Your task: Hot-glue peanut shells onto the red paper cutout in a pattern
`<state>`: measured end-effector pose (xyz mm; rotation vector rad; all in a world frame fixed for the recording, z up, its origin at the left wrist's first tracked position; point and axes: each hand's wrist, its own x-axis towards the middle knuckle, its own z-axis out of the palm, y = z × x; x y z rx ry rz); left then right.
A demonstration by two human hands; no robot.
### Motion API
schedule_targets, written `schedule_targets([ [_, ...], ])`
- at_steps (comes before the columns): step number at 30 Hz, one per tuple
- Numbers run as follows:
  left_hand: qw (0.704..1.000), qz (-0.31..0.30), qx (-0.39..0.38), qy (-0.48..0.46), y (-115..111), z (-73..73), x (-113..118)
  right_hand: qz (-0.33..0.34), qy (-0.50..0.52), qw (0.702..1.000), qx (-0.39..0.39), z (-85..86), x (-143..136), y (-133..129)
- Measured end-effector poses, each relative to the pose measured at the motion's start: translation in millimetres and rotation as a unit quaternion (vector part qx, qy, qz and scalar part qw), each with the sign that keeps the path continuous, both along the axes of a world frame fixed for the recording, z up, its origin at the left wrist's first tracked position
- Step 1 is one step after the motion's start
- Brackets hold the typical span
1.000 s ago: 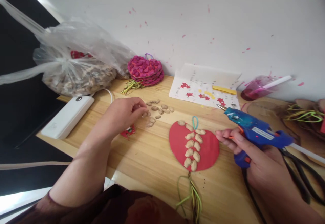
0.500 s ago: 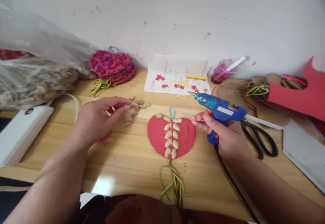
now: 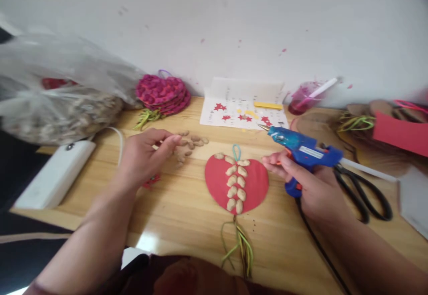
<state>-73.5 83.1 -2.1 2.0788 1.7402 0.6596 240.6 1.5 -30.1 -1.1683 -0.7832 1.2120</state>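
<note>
My left hand (image 3: 147, 156) is at the left, thumb and forefinger pinched together at the edge of a loose heap of peanuts (image 3: 197, 139). Whether a peanut is between the fingertips, I cannot make out. My right hand (image 3: 317, 188) grips a blue glue gun (image 3: 301, 147), its metal nozzle pointing left and a white glue stick out of its back. Between the hands lies a red heart-shaped card (image 3: 256, 183) with a blue loop on top and a green and yellow string tassel (image 3: 245, 248) below. Peanuts in two columns run down its middle, with more along the top left.
A plastic bag of peanuts (image 3: 76, 112) and a white power bank (image 3: 55, 174) are at left. Behind stand magenta decorated pieces (image 3: 163, 94), a paper with red stars (image 3: 230, 89) and a cup of magenta paint (image 3: 302, 98). Black scissors (image 3: 364, 194) lie right.
The camera view has shifted, so everything sits further right in the picture. Both hands keep nearly the same places over the table, the glue gun still in the right one.
</note>
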Motion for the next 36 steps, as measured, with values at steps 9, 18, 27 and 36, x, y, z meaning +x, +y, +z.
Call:
schedule_targets([
  [9,0.996,-0.044,0.049,0.067,12.6,45.2,17.1,-0.033,-0.021,0.999,-0.02,-0.4,-1.0,5.0],
  [18,0.976,-0.151,0.027,0.152,40.3,16.8,39.7,-0.043,-0.026,0.998,-0.036,-1.4,0.6,6.4],
  [27,0.978,-0.156,-0.012,0.137,46.2,8.3,26.6,-0.067,-0.072,0.992,-0.075,8.0,-5.2,10.8],
  [36,0.988,-0.09,0.02,0.127,50.8,9.6,18.3,-0.096,-0.073,0.987,-0.108,29.8,-16.8,15.1],
])
